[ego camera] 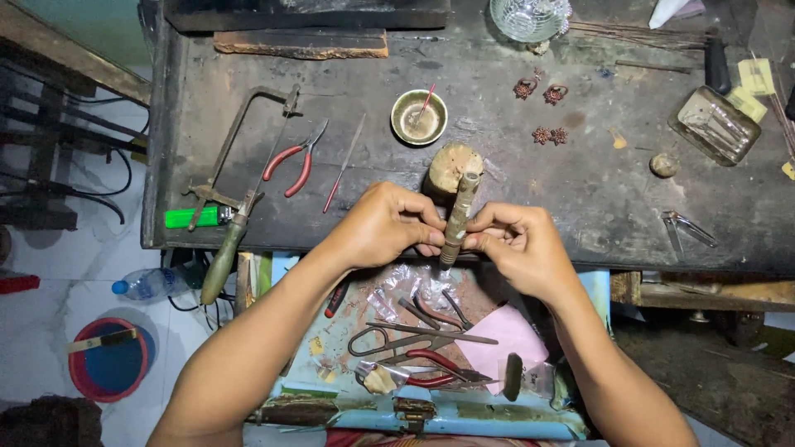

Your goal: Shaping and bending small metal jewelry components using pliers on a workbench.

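Both hands, left hand [385, 225] and right hand [517, 244], pinch a slim wooden-handled tool [458, 218] between fingertips. Its long axis runs nearly upright in view, top tilted slightly right, toward the wooden peg [450, 163].

Both forearms converge; left hand [385, 225] and right hand [517, 244] pinch, fingertips nearly meeting.

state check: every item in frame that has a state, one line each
left hand: pinching the wooden stick
right hand: pinching the wooden stick from the other side
wooden stick: near upright, top against the wooden peg
red pliers: lying on the bench, jaws slightly parted
brass bowl: upright, thin stick inside
jeweller's saw: lying flat
scissors: shut, in the drawer
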